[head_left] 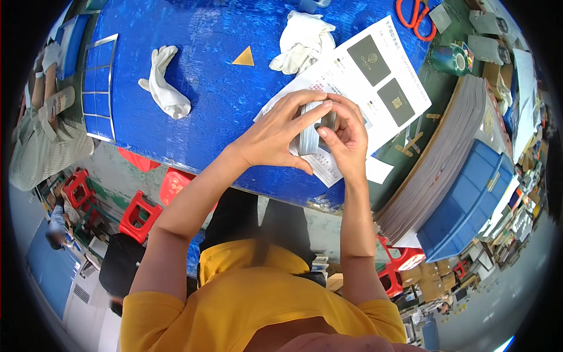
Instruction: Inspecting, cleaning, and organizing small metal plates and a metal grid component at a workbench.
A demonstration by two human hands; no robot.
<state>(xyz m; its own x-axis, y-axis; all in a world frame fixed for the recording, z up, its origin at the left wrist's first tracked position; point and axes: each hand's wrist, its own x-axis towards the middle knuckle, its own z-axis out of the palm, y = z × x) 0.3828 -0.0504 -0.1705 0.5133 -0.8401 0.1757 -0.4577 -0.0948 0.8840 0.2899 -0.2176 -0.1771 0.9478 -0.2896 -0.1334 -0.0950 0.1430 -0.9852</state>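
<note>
A cluttered workshop wraps around the blue surface (217, 100) I am looking down on, which stretches beneath and beyond the left hand (271, 132) and the right hand (350, 144). Well to the right of the hands I see a thick pile of sheets or boards (448, 146), with a blue bin (466, 202) on its outer side. A printed sheet (375, 88) reaches from under the fingers out past the right hand; a white glove (167, 88) lies well to the left of the hands, and a crumpled white cloth (305, 41), perhaps another glove, sits just beyond them. Smallest of what I pick out is what looks like a stack of thin cards (309, 139), and both hands are curled around it, grasping it from either side. I would expect it to feel light to moderate in weight, each piece stiff but bendable, the faces apt to slide and the corners easily marked. I would hold it by its opposite edges, squeezing evenly so that the layers stay square. It sits between the palms, above the printed sheet, partly hidden by fingers; I cannot tell whether its lower edge touches the paper.
</note>
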